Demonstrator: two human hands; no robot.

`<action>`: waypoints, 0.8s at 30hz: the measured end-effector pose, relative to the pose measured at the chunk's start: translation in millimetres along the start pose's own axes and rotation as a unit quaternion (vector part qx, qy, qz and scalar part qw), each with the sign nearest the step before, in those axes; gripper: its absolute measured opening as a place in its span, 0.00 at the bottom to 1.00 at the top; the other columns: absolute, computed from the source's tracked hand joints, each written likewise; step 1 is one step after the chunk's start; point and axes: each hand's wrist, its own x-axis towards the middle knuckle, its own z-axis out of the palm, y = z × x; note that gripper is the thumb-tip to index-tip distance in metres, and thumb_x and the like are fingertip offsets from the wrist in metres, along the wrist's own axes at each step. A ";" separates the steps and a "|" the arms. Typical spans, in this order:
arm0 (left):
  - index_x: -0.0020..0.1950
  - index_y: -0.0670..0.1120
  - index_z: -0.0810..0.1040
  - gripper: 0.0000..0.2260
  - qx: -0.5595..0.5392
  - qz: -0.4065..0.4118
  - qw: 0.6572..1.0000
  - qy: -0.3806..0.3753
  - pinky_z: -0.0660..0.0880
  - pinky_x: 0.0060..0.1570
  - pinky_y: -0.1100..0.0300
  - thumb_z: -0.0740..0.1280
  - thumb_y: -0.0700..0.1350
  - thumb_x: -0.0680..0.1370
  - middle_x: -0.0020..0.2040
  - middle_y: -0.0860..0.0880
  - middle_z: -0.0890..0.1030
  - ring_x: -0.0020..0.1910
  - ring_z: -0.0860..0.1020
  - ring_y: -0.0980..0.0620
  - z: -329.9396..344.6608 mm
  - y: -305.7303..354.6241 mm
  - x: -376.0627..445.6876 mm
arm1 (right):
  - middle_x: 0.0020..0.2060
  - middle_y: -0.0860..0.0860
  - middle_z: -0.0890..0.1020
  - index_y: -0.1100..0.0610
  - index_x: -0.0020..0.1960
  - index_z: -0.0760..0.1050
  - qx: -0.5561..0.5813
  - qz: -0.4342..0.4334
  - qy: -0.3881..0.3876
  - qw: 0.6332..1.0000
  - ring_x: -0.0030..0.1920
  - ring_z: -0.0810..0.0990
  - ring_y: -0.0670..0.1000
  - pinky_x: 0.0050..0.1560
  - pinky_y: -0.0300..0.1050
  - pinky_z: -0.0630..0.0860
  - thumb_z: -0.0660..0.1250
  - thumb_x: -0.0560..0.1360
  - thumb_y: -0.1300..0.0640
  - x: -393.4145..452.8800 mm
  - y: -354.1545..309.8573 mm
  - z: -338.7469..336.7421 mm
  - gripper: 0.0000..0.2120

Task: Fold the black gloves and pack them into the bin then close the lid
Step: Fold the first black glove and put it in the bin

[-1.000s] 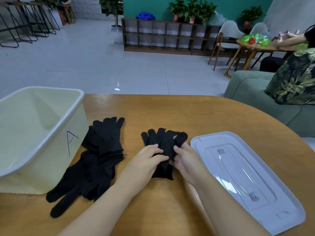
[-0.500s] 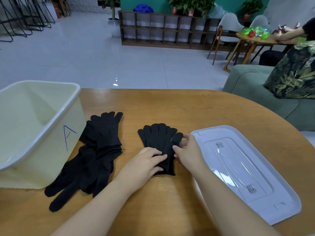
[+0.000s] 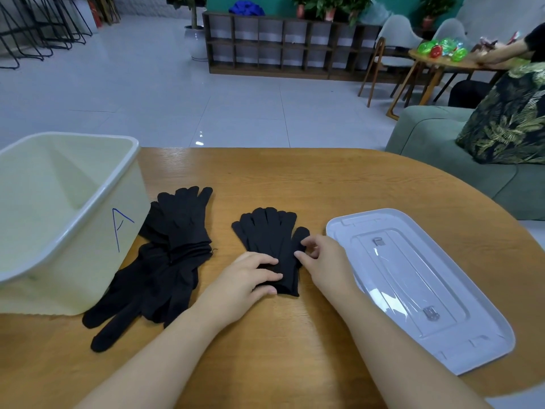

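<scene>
A pair of black gloves (image 3: pixel 269 234) lies stacked flat at the table's middle, fingers pointing away from me. My left hand (image 3: pixel 246 278) presses down on its cuff end. My right hand (image 3: pixel 321 256) pinches the thumb part at the pair's right edge. A pile of several more black gloves (image 3: pixel 165 255) lies to the left, touching the cream bin (image 3: pixel 97 202), which stands open and marked with a blue "A". The grey lid (image 3: pixel 418 287) lies flat on the table to the right of my hands.
The wooden table (image 3: pixel 295 178) has a rounded far edge. A green sofa (image 3: pixel 460 149) with a leaf-patterned cushion stands beyond it on the right. Another person sits at a small table far right with coloured balls.
The pair of gloves has been laid flatter and straightened. My left hand has shifted onto its cuff and my right hand has moved to the thumb at the right side.
</scene>
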 end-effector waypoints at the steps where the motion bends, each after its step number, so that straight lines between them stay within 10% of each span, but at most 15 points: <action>1: 0.60 0.52 0.80 0.12 0.008 0.005 1.000 0.005 0.61 0.64 0.67 0.65 0.49 0.77 0.65 0.55 0.74 0.66 0.68 0.57 -0.5 -0.1 -0.9 | 0.52 0.49 0.78 0.55 0.59 0.77 -0.011 -0.008 -0.011 1.000 0.44 0.73 0.44 0.41 0.30 0.66 0.68 0.75 0.55 0.1 -0.4 0.5 0.13; 18: 0.54 0.54 0.81 0.18 0.032 0.055 0.996 0.067 0.68 0.47 0.72 0.56 0.60 0.76 0.45 0.58 0.80 0.49 0.70 0.62 -7.6 7.6 -5.8 | 0.61 0.49 0.78 0.55 0.66 0.72 -0.008 -0.008 0.003 1.000 0.60 0.76 0.49 0.58 0.40 0.71 0.67 0.76 0.56 2.7 -2.9 4.5 0.19; 24: 0.60 0.48 0.76 0.12 -0.077 -0.202 0.962 0.164 0.73 0.55 0.60 0.61 0.49 0.79 0.53 0.53 0.76 0.53 0.74 0.55 -13.9 5.4 10.4 | 0.57 0.52 0.79 0.55 0.62 0.76 -0.039 0.003 0.007 0.999 0.59 0.77 0.50 0.52 0.39 0.70 0.67 0.75 0.51 7.1 -1.8 4.9 0.17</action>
